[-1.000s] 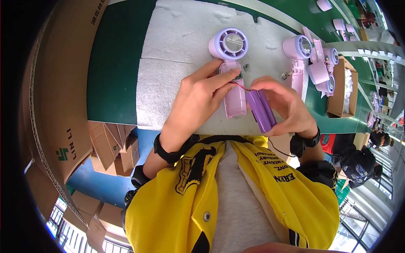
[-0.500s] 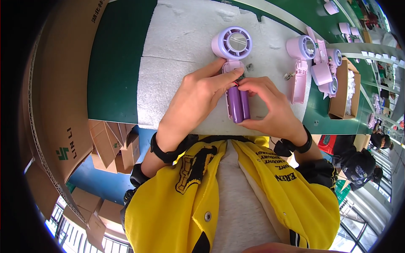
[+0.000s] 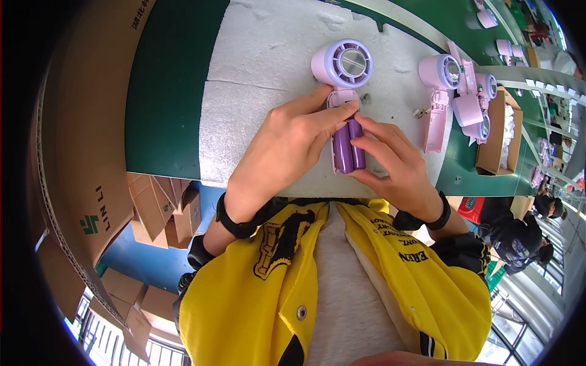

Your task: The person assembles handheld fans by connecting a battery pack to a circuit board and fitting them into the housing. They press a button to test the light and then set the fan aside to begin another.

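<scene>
A lilac handheld fan (image 3: pixel 343 63) lies on a white foam sheet in front of me, its handle open. Two purple cylindrical batteries (image 3: pixel 343 152) sit side by side in the pink handle shell. My left hand (image 3: pixel 287 134) is closed round the fan's neck, its thumb pressing at the top of the handle near the upper battery ends. Fingertips of my right hand (image 3: pixel 397 157) pinch the batteries along their right side and lower end. The thumb and fingers cover most of what lies at the batteries' upper ends.
Right of my hands, another open fan (image 3: pixel 434 107) lies on the foam sheet (image 3: pixel 256 55). Beside it are more lilac fans (image 3: pixel 469 108) and an open cardboard box (image 3: pixel 490 146) on the green table (image 3: pixel 162 110). Large cartons (image 3: pixel 91 152) stand at the left. A person (image 3: pixel 519 235) is at the right.
The fan has shifted slightly right. My right fingers have moved up and over the batteries, and my left thumb has slid a little right; the dark part beneath is now mostly covered.
</scene>
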`<act>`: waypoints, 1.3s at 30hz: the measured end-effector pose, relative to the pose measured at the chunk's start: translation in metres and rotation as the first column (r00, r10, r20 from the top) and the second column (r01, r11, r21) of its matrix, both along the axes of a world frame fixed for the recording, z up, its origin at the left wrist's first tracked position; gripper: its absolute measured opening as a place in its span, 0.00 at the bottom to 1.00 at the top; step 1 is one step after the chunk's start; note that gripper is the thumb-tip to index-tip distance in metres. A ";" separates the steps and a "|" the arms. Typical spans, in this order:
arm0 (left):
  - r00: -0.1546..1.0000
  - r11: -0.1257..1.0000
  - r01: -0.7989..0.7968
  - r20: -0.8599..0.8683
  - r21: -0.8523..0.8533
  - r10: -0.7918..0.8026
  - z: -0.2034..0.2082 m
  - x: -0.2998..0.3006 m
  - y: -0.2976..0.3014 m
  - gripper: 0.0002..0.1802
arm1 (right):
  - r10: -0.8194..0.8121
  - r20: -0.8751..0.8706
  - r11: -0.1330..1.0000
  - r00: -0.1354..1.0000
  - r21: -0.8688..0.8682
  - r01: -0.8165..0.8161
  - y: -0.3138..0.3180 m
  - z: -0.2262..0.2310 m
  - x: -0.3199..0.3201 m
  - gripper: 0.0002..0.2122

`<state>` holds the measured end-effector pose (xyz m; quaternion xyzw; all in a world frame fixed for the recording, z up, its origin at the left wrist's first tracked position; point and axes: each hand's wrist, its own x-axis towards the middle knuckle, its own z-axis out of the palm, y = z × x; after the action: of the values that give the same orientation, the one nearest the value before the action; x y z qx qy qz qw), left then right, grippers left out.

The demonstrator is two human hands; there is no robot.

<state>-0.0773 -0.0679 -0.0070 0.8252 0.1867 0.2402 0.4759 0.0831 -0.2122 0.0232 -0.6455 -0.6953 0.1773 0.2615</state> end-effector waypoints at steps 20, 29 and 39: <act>1.000 0.964 0.005 0.031 -0.267 0.003 -0.006 0.000 0.001 0.28 | 0.083 -0.069 0.996 0.994 -0.031 -0.085 0.010 -0.012 0.007 0.30; 0.995 0.967 -0.043 0.075 -0.253 0.063 -0.011 -0.004 -0.009 0.32 | 0.159 0.176 0.987 0.972 -0.021 -0.158 0.021 0.003 0.007 0.31; 0.930 0.933 -0.253 0.201 -0.258 0.308 -0.014 -0.007 -0.007 0.26 | -0.211 0.613 0.977 0.761 0.102 0.189 0.237 0.012 0.149 0.20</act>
<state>-0.0847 -0.0750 -0.0215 0.6950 0.2710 0.3804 0.5467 0.2321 0.0253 0.0352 -0.7337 -0.6725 -0.0855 0.0467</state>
